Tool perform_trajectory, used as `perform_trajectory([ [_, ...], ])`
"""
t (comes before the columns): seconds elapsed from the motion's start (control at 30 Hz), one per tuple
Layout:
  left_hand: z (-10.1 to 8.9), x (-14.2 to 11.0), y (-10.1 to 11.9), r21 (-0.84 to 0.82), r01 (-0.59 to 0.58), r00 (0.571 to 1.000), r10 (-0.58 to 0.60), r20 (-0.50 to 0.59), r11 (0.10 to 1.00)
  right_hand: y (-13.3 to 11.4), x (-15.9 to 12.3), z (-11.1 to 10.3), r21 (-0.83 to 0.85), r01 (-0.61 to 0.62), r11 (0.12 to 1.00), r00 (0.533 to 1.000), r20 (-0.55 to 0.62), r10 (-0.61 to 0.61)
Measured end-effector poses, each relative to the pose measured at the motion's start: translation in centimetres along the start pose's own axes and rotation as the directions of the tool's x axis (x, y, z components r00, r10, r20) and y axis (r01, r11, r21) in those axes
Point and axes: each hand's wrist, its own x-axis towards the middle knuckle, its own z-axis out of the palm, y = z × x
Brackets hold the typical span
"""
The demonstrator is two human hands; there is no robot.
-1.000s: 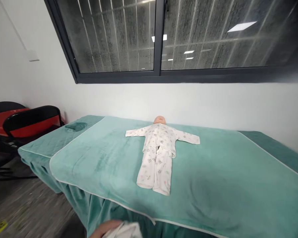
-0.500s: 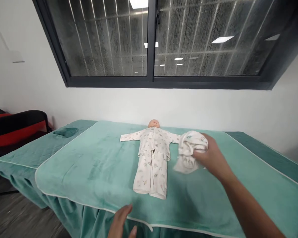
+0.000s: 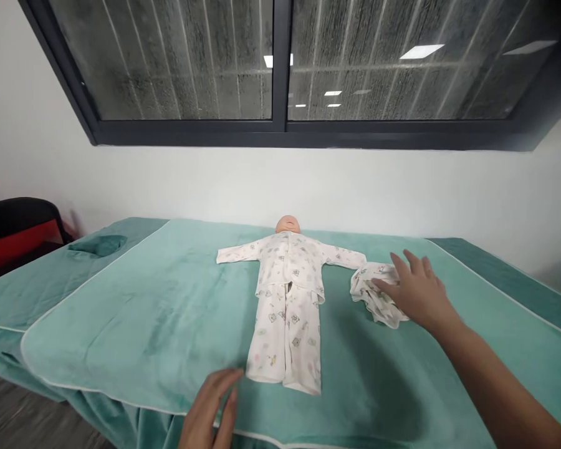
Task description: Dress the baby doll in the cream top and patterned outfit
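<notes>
A baby doll (image 3: 288,224) lies on its back on the green bed cover, its head toward the wall. It wears a white printed shirt (image 3: 290,265) with both sleeves spread out, and matching printed trousers (image 3: 284,337). Beside the sleeve on the right, a crumpled white printed cloth (image 3: 378,293) rests on the cover. My right hand (image 3: 421,290) hovers over that cloth's right side, fingers spread, holding nothing. My left hand (image 3: 212,405) is near the front edge of the bed, just left of the trouser legs, fingers apart and without anything in them.
The green bed (image 3: 121,324) has a white-piped cover and a hole (image 3: 98,245) at its left end. Behind it are a white wall (image 3: 206,187) and a dark-framed window (image 3: 280,134). A black and red chair (image 3: 23,227) stands at the far left.
My right hand has let go of the crumpled cloth, which now lies on the bed by the sleeve. My left hand has moved further over the bed's front edge.
</notes>
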Motion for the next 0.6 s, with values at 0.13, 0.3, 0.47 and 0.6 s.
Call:
perform_trajectory([
  [0.13, 2.6, 10.4, 2.7, -0.031, -0.118, 0.99, 0.12, 0.079, 0.993, -8.1, 3.0, 1.6, 0.428, 0.142, 0.892, 0.988, -0.11, -0.105],
  [0.3, 9.7, 24.7, 5.5, -0.1, -0.272, 0.952, 0.283, 0.12, 0.957, -17.2, 10.7, 8.2, 0.712, 0.113, 0.693, 0.993, -0.112, -0.047],
  [0.47, 15.6, 33.5, 3.0, 0.034, -0.331, 0.928, 0.318, 0.195, 0.943, -19.9, 15.5, 12.4, 0.767, -0.011, 0.641, 1.0, 0.012, 0.002],
  [0.6, 17.4, 34.7, 0.4, 0.08, -0.298, 0.938, 0.276, 0.212, 0.951, -19.6, 15.8, 12.9, 0.806, -0.087, 0.585, 0.996, 0.081, 0.036],
])
